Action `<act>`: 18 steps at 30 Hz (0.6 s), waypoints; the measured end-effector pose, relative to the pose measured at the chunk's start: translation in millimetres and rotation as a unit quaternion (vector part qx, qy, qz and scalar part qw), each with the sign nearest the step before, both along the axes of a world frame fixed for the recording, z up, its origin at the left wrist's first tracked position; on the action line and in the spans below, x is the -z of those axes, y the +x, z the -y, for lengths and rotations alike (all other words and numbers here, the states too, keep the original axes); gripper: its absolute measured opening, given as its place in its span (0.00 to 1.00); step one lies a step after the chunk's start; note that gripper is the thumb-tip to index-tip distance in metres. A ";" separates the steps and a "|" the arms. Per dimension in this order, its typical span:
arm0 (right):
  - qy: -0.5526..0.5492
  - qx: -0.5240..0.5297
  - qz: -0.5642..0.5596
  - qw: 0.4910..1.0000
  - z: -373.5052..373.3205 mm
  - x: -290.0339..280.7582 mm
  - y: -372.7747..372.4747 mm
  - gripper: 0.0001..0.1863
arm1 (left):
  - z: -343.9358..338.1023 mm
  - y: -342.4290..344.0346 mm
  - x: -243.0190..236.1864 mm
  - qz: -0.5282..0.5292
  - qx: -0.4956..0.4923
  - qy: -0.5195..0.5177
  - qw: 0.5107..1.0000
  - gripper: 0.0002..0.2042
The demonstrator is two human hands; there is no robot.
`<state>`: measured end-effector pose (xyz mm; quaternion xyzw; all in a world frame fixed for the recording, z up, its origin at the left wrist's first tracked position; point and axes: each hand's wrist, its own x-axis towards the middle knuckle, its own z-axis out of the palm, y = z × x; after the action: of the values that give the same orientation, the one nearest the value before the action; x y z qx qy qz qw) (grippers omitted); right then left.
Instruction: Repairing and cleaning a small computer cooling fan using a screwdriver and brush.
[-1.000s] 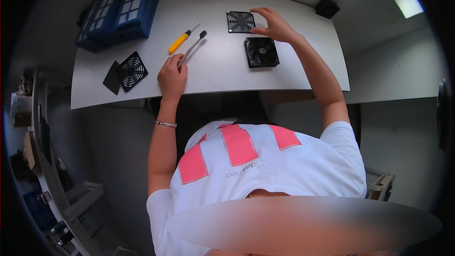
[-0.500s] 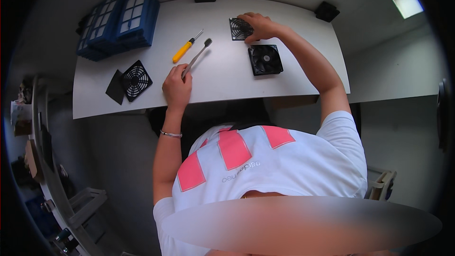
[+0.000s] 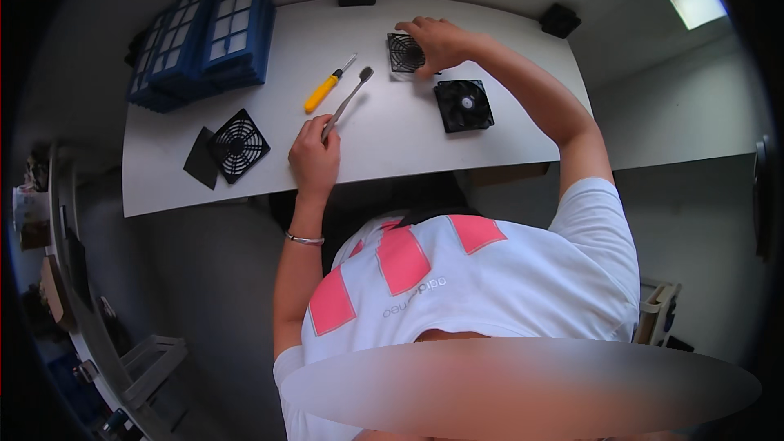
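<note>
Watching remotely, I logged one change: the right hand [image 3: 445, 44] had reached further over the far guard [image 3: 401, 51], and a pale gap now showed under the guard's near edge. It looked tipped up from the table [image 3: 392, 135], grasped at its right side between fingers and thumb. I judged that the guard was now being handled, apart from the fan [image 3: 464, 106] to its near right. The left hand [image 3: 315, 157] kept gripping the brush [image 3: 350, 100].
</note>
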<state>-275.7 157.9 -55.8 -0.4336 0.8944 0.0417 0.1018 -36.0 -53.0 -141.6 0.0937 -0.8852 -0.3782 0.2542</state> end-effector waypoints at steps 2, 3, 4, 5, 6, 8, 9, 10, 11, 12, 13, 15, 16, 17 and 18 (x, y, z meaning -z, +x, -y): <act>-0.025 -0.003 0.007 1.000 3.5 -7.9 7.9 0.53 | -1.2 0.9 0.1 -0.003 0.001 0.013 1.000 0.08; -0.051 -0.005 0.015 0.999 5.8 -11.5 12.8 0.52 | -0.9 1.2 0.4 -0.005 0.004 0.026 1.000 0.08; -0.052 -0.007 0.014 0.999 8.2 -14.0 17.8 0.52 | -0.1 1.4 0.9 -0.006 0.002 0.025 1.000 0.08; -0.067 -0.018 0.017 0.997 8.0 -15.9 23.8 0.52 | -1.0 1.5 2.1 -0.011 0.002 0.033 0.999 0.08; -0.083 -0.029 0.019 0.996 8.4 -16.2 28.6 0.51 | -0.4 1.7 3.0 -0.016 0.002 0.042 0.999 0.08; -0.115 -0.043 0.033 0.992 10.1 -14.4 36.2 0.51 | 1.9 0.6 4.0 -0.024 0.004 0.039 0.999 0.08; -0.146 -0.058 0.046 0.986 10.6 -13.3 38.8 0.51 | 2.2 0.7 4.4 -0.033 0.004 0.036 0.999 0.08; -0.173 -0.068 0.050 0.981 10.4 -6.5 39.9 0.51 | 2.2 1.9 4.2 -0.032 0.006 0.036 0.999 0.08; -0.174 -0.066 0.050 0.981 11.4 -2.7 42.0 0.51 | 2.9 1.9 3.4 -0.025 0.007 0.051 0.998 0.08; -0.199 -0.064 0.068 0.976 12.5 0.3 45.9 0.51 | 3.5 1.9 3.0 -0.019 0.008 0.065 0.998 0.08; -0.224 -0.063 0.085 0.969 13.7 3.5 49.3 0.52 | 3.5 1.5 3.5 -0.019 0.010 0.065 0.998 0.08; -0.228 -0.057 0.090 0.968 17.8 8.3 54.0 0.52 | 4.7 1.5 4.5 -0.054 0.009 0.068 0.996 0.08; -0.201 -0.052 0.073 0.975 19.3 8.6 56.5 0.52 | 5.1 1.9 3.6 -0.054 0.010 0.067 0.996 0.08; -0.174 -0.046 0.058 0.982 20.9 9.9 58.5 0.52 | 5.4 2.7 2.6 -0.052 0.006 0.084 0.995 0.08; -0.175 -0.046 0.059 0.982 21.7 9.5 60.0 0.52 | 5.8 3.2 1.6 -0.051 0.002 0.100 0.994 0.08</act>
<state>-215.7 136.2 -65.3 -0.4867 0.8595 -0.1366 0.0751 -32.7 -58.8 -143.2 0.0981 -0.8290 -0.4697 0.2875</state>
